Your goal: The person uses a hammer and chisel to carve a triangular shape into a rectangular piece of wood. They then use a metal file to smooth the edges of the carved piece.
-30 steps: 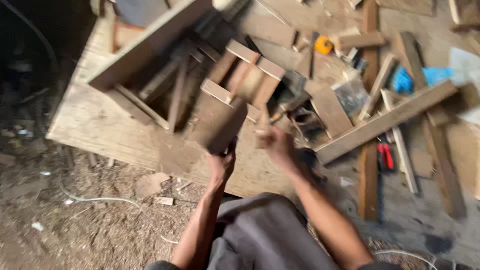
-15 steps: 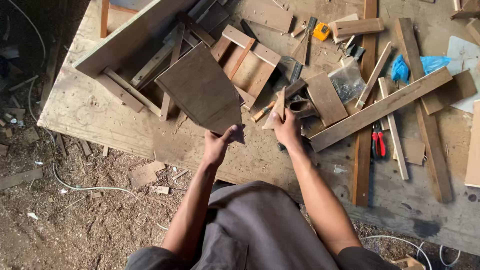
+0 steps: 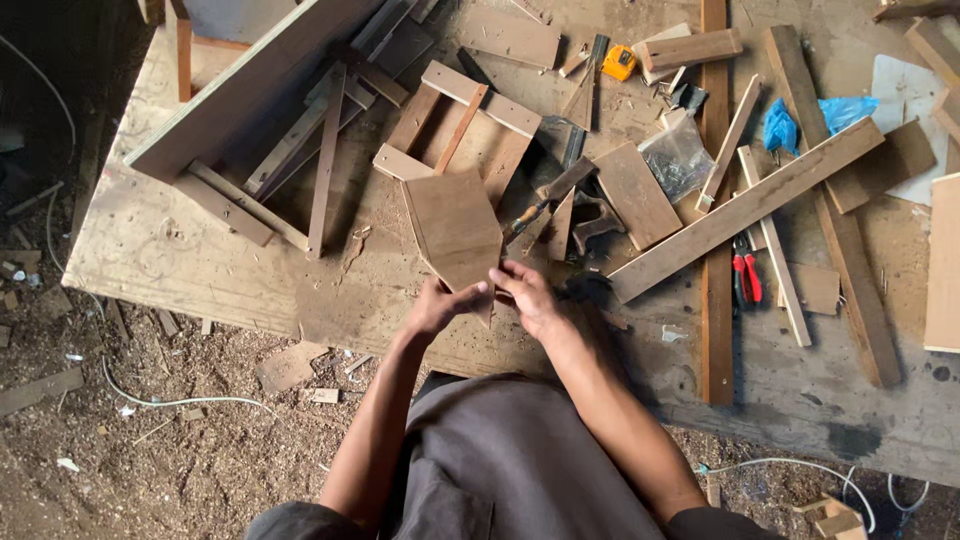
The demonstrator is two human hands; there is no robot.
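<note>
Your left hand (image 3: 436,306) and right hand (image 3: 527,296) both grip the near end of a flat wooden board (image 3: 455,228), fingers closed on its lower edge, above the workbench (image 3: 200,270). The board's pointed end aims toward 12 o'clock, at a small wooden frame (image 3: 470,110). At 2 o'clock from your right hand lies a chisel (image 3: 540,205), then a wood block (image 3: 635,195). Red-handled pliers (image 3: 745,275) sit at 3 o'clock, beside a long batten (image 3: 745,210).
</note>
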